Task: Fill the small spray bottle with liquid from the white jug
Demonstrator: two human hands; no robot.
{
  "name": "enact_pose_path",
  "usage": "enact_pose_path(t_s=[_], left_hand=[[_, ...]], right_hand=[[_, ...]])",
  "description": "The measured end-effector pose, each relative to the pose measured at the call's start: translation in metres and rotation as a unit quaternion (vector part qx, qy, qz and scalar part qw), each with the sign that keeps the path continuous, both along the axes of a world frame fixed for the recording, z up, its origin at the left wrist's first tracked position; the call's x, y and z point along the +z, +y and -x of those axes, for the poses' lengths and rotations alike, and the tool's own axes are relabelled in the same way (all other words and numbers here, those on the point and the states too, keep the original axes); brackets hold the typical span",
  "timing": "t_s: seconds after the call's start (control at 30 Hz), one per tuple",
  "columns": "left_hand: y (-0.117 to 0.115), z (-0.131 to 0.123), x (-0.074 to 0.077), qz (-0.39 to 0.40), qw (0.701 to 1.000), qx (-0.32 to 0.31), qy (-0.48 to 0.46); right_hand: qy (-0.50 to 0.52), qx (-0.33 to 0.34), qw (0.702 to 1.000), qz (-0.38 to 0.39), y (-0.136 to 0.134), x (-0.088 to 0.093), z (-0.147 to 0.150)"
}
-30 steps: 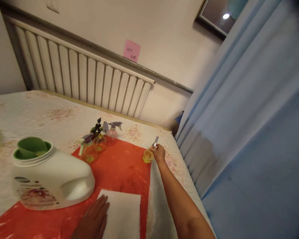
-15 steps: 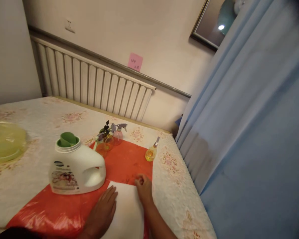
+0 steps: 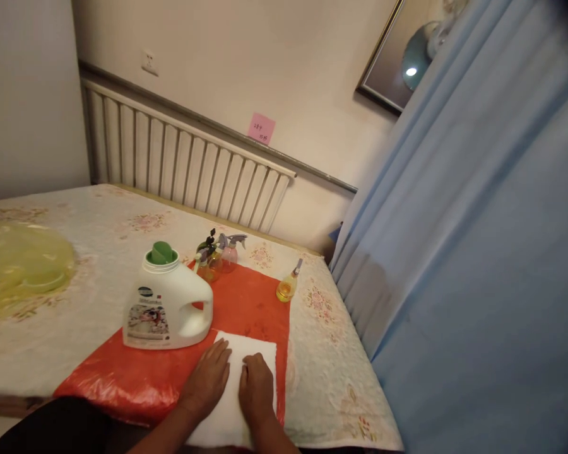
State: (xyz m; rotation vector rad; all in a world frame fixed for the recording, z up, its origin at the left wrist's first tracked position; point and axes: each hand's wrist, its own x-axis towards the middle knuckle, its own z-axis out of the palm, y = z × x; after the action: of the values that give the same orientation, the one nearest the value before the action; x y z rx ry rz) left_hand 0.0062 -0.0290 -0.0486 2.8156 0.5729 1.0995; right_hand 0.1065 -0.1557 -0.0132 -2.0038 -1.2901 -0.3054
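A white cloth-like sheet [image 3: 234,378] lies on a red plastic sheet [image 3: 246,301]. My left hand [image 3: 208,378] rests flat along the white sheet's left side, fingers stretched forward. Over the white sheet's right half, my right hand [image 3: 257,388] is closed, its fingers curled inward; what they hold, if anything, is hidden. Left of my hands stands a big white handled jug [image 3: 170,309] with a picture label and a green cup [image 3: 162,253] in its mouth. A small spray bottle [image 3: 286,289] with yellow liquid stands at the red sheet's far right corner.
Several spray bottles [image 3: 218,257] cluster behind the jug. At far left lies a translucent yellow plastic item [image 3: 26,268]. A floral cover [image 3: 331,378] spreads over the bed-like surface. A radiator [image 3: 184,161] lines the wall; a blue curtain [image 3: 454,252] hangs at right.
My right hand has come down and left, from the white sheet's far right corner onto the sheet. My left hand stays along the left side. The view has shifted slightly.
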Motion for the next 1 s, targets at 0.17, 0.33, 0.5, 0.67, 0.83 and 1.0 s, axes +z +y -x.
enact_pose_path(t_s=[0.17, 0.33, 0.5, 0.67, 0.83, 1.0], left_hand=[[0.002, -0.001, -0.003, 0.021, 1.0, -0.006, -0.023], [0.007, -0.004, -0.014, 0.038, 0.999, -0.008, -0.024], [0.013, -0.005, -0.015, 0.039, 0.999, -0.017, -0.014], [0.023, -0.003, -0.004, 0.047, 0.996, -0.042, -0.055], [0.031, 0.001, 0.005, 0.047, 0.994, -0.059, -0.077], [0.033, 0.011, 0.01, 0.102, 0.987, -0.092, -0.086]], right_hand=[[-0.019, -0.011, 1.0, -0.006, 0.001, 0.001, 0.002], [-0.037, -0.024, 0.999, 0.005, 0.003, -0.003, 0.002], [-0.035, -0.028, 0.999, 0.007, 0.004, -0.008, 0.002], [-0.022, -0.032, 0.999, 0.011, 0.005, -0.006, 0.004], [-0.024, -0.031, 0.999, 0.004, 0.009, -0.007, 0.004], [-0.035, -0.033, 0.999, -0.009, 0.013, -0.016, 0.001]])
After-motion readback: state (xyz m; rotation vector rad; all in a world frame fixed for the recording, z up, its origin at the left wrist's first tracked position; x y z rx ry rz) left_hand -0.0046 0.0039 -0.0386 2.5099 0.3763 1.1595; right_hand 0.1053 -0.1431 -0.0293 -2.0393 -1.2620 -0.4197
